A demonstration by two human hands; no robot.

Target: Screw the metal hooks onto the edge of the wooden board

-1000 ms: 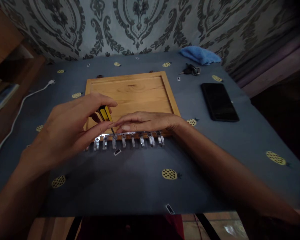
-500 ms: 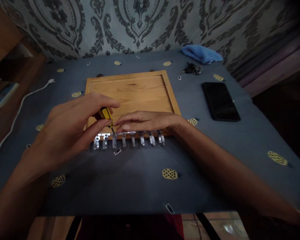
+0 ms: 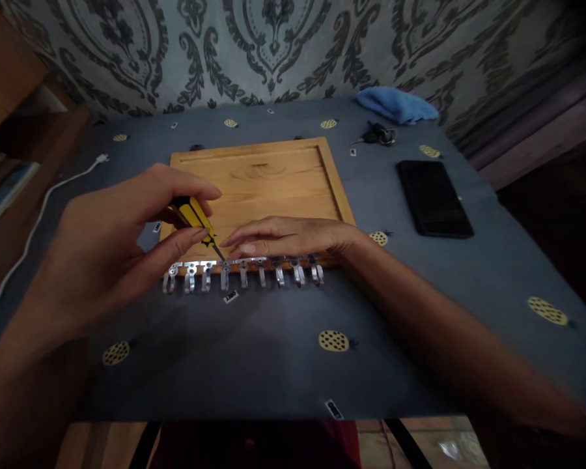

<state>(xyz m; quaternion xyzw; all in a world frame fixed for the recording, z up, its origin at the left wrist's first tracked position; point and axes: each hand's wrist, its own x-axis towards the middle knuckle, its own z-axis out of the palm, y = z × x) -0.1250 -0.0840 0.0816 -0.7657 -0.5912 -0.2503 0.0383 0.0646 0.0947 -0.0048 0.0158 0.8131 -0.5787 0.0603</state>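
At the near edge of the wooden board, the left grip is closed around one screwdriver, whose tip rests on the hook strip just beside the right grip, which lies flat and open on that edge. I count nine hooks, one board, and one phone on the tabletop.

Dim, soft-focus picture with dark corners and wide-angle edge distortion.

Head-worn view, forward and down, close over table
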